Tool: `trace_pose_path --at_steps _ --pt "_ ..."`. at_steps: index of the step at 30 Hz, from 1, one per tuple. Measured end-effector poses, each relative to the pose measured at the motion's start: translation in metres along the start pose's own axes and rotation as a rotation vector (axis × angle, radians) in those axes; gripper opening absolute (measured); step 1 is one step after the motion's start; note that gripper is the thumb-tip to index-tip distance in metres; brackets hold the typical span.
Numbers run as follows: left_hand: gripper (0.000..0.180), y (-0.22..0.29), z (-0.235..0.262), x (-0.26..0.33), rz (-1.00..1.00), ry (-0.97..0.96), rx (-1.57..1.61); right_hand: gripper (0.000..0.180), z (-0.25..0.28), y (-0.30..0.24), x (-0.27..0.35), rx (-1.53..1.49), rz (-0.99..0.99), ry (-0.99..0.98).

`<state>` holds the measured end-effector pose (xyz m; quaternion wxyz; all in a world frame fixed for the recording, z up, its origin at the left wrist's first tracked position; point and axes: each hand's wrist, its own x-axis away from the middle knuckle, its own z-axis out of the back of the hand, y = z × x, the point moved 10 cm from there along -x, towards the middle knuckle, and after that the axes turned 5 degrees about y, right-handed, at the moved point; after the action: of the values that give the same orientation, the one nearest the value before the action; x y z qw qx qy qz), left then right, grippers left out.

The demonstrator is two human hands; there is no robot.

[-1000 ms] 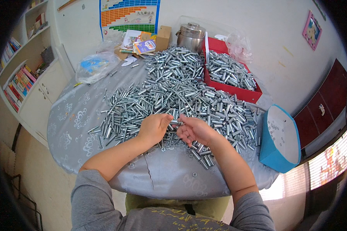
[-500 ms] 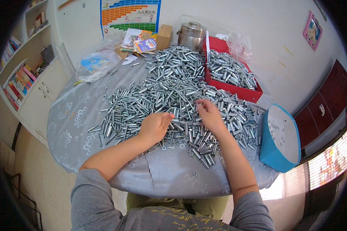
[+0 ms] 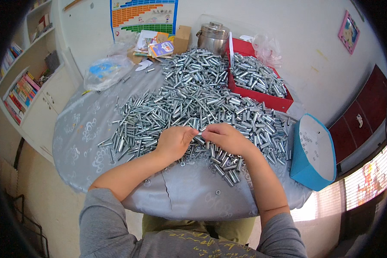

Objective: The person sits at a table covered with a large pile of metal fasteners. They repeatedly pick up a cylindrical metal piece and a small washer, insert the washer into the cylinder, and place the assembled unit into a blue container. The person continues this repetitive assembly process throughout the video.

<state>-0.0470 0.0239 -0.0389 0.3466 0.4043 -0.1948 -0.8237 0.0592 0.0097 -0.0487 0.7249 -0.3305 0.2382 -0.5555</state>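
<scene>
A large heap of shiny metal bolts (image 3: 193, 99) covers the middle of a round table (image 3: 189, 198) with a grey patterned cloth. My left hand (image 3: 174, 142) and my right hand (image 3: 228, 138) meet at the near edge of the heap, fingertips together. Between them they pinch one small metal bolt (image 3: 199, 134), mostly hidden by the fingers. Loose bolts and small washers (image 3: 221, 170) lie just below my hands.
A red tray (image 3: 262, 96) full of bolts stands at the far right. A blue-and-white box (image 3: 314, 150) leans at the table's right edge. A steel pot (image 3: 213, 38), papers and a plastic bag (image 3: 105, 71) sit at the back. A bookshelf (image 3: 21, 81) stands left.
My right hand reached out into the heap half a second ago and has come back to meet my left hand with a bolt. My left hand barely moved.
</scene>
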Motion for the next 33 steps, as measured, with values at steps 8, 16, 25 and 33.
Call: trace_pose_path --at_steps 8,16,25,33 --pt "0.057 0.000 0.001 -0.001 0.006 -0.004 -0.008 0.030 -0.028 0.013 -0.003 -0.517 -0.118 -0.144" --pt "0.054 0.003 -0.008 0.002 0.018 -0.070 -0.061 0.030 -0.004 0.010 -0.004 -0.017 0.018 0.031" --pt "0.062 -0.003 0.007 -0.004 0.074 0.007 -0.042 0.024 0.079 -0.006 0.024 0.526 0.113 0.785" --pt "0.056 -0.002 0.002 -0.001 0.022 0.013 -0.007 0.022 0.005 -0.054 0.014 0.427 0.402 0.355"
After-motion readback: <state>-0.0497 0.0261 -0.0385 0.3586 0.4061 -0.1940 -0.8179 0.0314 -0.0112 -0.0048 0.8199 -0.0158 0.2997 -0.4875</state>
